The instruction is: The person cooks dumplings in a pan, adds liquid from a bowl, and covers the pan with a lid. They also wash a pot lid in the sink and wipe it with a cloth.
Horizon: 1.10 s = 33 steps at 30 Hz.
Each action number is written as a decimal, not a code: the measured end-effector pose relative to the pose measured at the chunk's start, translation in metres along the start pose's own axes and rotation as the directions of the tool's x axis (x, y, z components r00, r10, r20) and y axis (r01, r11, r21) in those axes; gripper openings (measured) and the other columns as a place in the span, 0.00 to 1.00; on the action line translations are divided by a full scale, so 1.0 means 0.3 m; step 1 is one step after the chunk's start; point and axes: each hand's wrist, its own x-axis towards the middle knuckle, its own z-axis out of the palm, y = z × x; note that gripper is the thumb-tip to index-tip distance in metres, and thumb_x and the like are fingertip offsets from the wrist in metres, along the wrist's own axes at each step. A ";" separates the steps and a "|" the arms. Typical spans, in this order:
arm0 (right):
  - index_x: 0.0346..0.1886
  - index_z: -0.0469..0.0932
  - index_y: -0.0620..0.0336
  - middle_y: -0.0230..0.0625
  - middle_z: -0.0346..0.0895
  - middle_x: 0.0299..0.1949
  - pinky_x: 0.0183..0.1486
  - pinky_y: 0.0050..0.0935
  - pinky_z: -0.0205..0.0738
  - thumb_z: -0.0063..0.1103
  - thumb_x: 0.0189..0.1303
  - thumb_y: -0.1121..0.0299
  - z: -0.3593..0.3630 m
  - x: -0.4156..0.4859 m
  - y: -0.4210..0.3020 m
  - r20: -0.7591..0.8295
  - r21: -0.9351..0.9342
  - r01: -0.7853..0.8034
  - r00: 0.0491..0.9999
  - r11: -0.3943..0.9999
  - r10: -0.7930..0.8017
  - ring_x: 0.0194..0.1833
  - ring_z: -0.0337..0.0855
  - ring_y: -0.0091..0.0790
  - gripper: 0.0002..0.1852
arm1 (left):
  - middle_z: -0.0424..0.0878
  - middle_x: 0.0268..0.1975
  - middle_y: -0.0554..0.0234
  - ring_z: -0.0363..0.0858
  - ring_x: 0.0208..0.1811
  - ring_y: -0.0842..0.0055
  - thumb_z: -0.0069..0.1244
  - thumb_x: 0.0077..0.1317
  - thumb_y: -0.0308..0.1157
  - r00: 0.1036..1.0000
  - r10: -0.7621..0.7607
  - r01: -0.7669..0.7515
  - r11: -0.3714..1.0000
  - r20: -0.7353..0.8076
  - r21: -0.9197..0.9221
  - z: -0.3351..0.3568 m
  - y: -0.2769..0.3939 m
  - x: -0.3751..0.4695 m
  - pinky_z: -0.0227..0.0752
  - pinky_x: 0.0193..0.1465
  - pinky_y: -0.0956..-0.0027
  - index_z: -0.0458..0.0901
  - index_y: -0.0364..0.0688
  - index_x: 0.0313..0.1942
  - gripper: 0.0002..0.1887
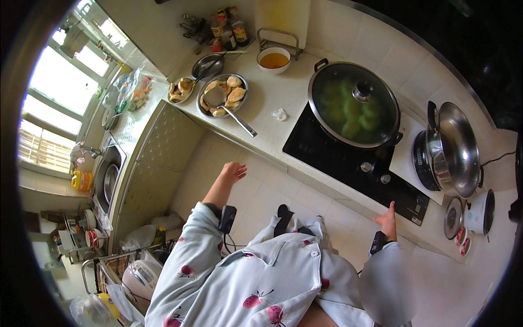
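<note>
My left hand (234,171) hangs over the tiled floor, in front of the counter, with nothing seen in it; its fingers look loosely bent. My right hand (386,220) is at the counter's front edge near the hob's corner, fingers apart and holding nothing. A large pan (354,104) with a glass lid stands on the black hob (339,153); green food shows through the lid. Left of it, a metal plate (246,88) holds browned pastries and a ladle (241,121). A smaller dish of pastries (179,90) and a metal bowl (208,67) with chopsticks stand beside it.
A white bowl of orange-brown liquid (274,60) stands near a metal rack. Crumpled white tissue (280,114) lies by the hob. At right are a steel wok (457,151), a pot (479,212) and a round lid (453,218). A sink (109,180) and a rice cooker (141,278) are at left.
</note>
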 end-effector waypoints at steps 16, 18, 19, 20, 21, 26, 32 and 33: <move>0.71 0.27 0.36 0.33 0.16 0.73 0.61 0.68 0.33 0.43 0.34 0.17 0.043 -0.075 -0.021 -0.009 -0.070 -0.044 0.999 0.997 0.043 0.72 0.26 0.44 0.64 | 0.69 0.56 0.59 0.67 0.53 0.60 0.60 0.53 0.47 0.938 -0.314 0.337 0.926 -0.150 0.170 0.463 0.016 0.348 0.55 0.60 0.41 0.69 0.46 0.54 0.31; 0.71 0.26 0.37 0.34 0.16 0.73 0.62 0.67 0.33 0.43 0.34 0.16 0.040 -0.075 -0.020 -0.028 -0.054 -0.069 0.997 0.996 0.067 0.72 0.25 0.44 0.65 | 0.72 0.54 0.59 0.69 0.54 0.59 0.55 0.56 0.53 0.958 -0.256 0.283 0.923 -0.132 0.263 0.458 0.005 0.317 0.51 0.61 0.41 0.70 0.47 0.54 0.30; 0.70 0.25 0.38 0.35 0.16 0.73 0.62 0.67 0.33 0.43 0.33 0.16 0.043 -0.071 -0.020 -0.033 -0.047 -0.049 0.998 0.998 0.047 0.72 0.25 0.44 0.65 | 0.73 0.55 0.60 0.68 0.56 0.59 0.51 0.59 0.57 0.964 -0.219 0.254 0.928 -0.152 0.272 0.466 0.006 0.308 0.48 0.62 0.41 0.70 0.47 0.54 0.30; 0.70 0.25 0.40 0.36 0.16 0.73 0.63 0.66 0.33 0.44 0.33 0.17 0.038 -0.071 -0.020 0.006 -0.041 -0.067 0.998 0.997 0.067 0.72 0.24 0.43 0.66 | 0.73 0.55 0.60 0.69 0.56 0.59 0.51 0.58 0.57 0.964 -0.209 0.248 0.929 -0.164 0.276 0.464 0.008 0.299 0.48 0.63 0.41 0.70 0.47 0.54 0.30; 0.70 0.25 0.39 0.36 0.16 0.73 0.62 0.66 0.33 0.44 0.33 0.17 0.040 -0.066 -0.023 0.005 -0.047 -0.091 0.996 0.995 0.091 0.72 0.24 0.43 0.66 | 0.73 0.55 0.60 0.69 0.56 0.60 0.51 0.58 0.58 0.963 -0.212 0.253 0.923 -0.166 0.289 0.466 0.012 0.297 0.48 0.63 0.42 0.71 0.47 0.54 0.30; 0.70 0.23 0.45 0.37 0.15 0.73 0.63 0.64 0.33 0.48 0.29 0.17 0.024 -0.032 -0.030 -0.046 -0.068 -0.086 0.995 0.994 0.083 0.72 0.24 0.42 0.71 | 0.75 0.55 0.62 0.73 0.54 0.63 0.47 0.57 0.64 0.955 -0.267 0.297 0.855 -0.131 0.426 0.448 0.011 0.338 0.48 0.64 0.42 0.71 0.49 0.54 0.34; 0.71 0.32 0.36 0.33 0.28 0.70 0.59 0.60 0.45 0.48 0.38 0.24 -0.020 -0.108 -0.022 0.281 -0.171 0.076 0.959 0.982 -0.025 0.68 0.35 0.42 0.60 | 0.84 0.33 0.60 0.82 0.29 0.67 0.46 0.55 0.65 0.986 -0.013 0.116 0.772 -0.166 0.625 0.430 -0.044 0.385 0.78 0.33 0.52 0.78 0.45 0.37 0.30; 0.71 0.31 0.39 0.33 0.31 0.66 0.58 0.57 0.47 0.49 0.38 0.29 -0.015 -0.139 -0.019 0.294 -0.174 0.036 0.956 0.984 0.017 0.65 0.38 0.40 0.58 | 0.83 0.30 0.58 0.82 0.29 0.66 0.44 0.54 0.67 0.979 -0.020 0.153 0.733 -0.204 0.663 0.445 -0.050 0.387 0.78 0.34 0.54 0.78 0.44 0.36 0.32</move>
